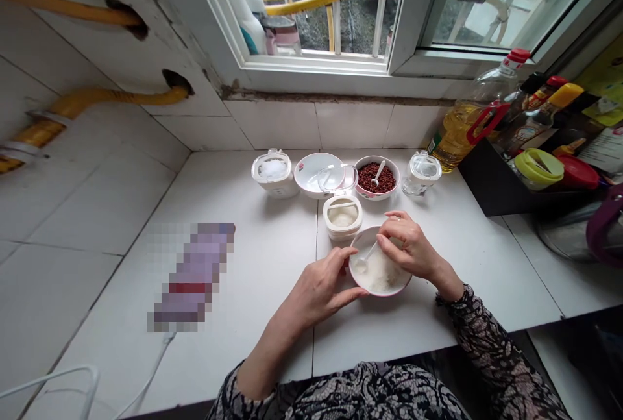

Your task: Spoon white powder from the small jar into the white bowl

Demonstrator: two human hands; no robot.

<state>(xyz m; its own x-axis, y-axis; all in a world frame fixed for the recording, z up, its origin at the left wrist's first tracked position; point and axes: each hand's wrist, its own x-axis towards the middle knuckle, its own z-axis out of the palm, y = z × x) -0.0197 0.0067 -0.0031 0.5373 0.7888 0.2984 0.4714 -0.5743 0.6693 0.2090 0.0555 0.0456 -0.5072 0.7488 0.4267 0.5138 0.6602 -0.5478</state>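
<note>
My left hand (325,282) grips the left rim of a small white bowl (381,291), thumb at the near side and fingers at the far left. White powder or fine grains (383,271) lie in the bowl. In my right hand (407,243) a small white spoon (368,253) is pinched, its tip down in the white stuff at the bowl's left. Just behind the bowl stands an open square jar (342,217) with pale contents and its clear lid flipped back.
Along the wall stand a lidded jar of white grains (272,173), a plate (311,170), a bowl of red beans (372,189) with a spoon, and a glass jar (422,173). An oil bottle (450,134) and black condiment box (501,180) sit right. A blurred purple object (195,280) lies left, with a cable.
</note>
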